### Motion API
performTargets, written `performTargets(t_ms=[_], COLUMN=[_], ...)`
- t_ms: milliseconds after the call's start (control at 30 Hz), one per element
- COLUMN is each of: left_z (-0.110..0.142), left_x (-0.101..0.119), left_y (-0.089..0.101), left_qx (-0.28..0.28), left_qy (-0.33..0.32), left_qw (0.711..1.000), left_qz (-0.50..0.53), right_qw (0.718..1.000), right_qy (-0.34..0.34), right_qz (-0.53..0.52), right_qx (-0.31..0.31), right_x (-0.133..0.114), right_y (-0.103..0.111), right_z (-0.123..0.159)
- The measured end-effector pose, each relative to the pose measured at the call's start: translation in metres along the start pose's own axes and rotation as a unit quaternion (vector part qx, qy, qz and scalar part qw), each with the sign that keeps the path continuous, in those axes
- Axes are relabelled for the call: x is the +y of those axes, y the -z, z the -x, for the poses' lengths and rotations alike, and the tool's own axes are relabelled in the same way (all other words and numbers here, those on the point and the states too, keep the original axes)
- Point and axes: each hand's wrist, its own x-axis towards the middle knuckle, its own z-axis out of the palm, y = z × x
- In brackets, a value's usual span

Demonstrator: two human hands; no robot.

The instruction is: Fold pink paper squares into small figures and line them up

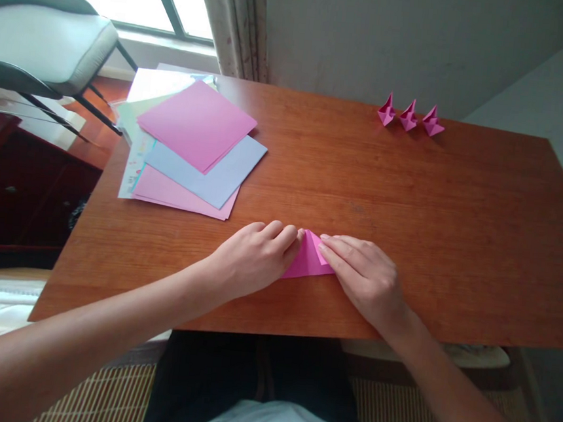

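Note:
A pink sheet of origami paper (307,260) lies on the table in front of me, partly folded, with a peak at the top and a flap folded over on its right side. My left hand (265,255) is curled closed on the paper's left side, the fingertips pinching near the peak. On the right, my right hand (367,271) grips the paper with its fingers pressed together on the folded flap. Both hands hide the paper's side corners. Three small folded pink paper figures (409,116) stand in a row at the table's far edge.
A stack at the left of the wooden table (455,252) holds pink sheets (197,125), a light blue sheet (225,173) and lighter pink sheets (184,193). Beyond the left edge stands a grey chair (45,39). A wall and curtain (236,23) border the far side.

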Motion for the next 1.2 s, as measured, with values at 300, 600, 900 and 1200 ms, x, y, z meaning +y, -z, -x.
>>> performTargets(t_ms=[300, 600, 900, 1200], left_z=[-0.0004, 0.0017, 0.0023, 0.0013], left_x=[0.0057, 0.0045, 0.0057, 0.0084], left_y=[0.0000, -0.0031, -0.0055, -0.0022], left_qx=[-0.007, -0.007, 0.016, 0.008], left_qy=[0.013, 0.025, 0.019, 0.022], left_qw=[1.000, 0.999, 1.000, 1.000], left_qz=[0.001, 0.020, 0.003, -0.002], right_qw=[0.994, 0.995, 0.993, 0.993], right_qy=[0.108, 0.100, 0.118, 0.120], right_qz=[0.021, -0.008, 0.010, 0.016], right_qx=[-0.001, -0.029, -0.020, -0.015], right_x=[-0.0009, -0.0020, -0.0015, -0.0006], right_y=[0.0028, -0.0005, -0.0002, -0.0009], right_z=[-0.0037, 0.0034, 0.0037, 0.0032])
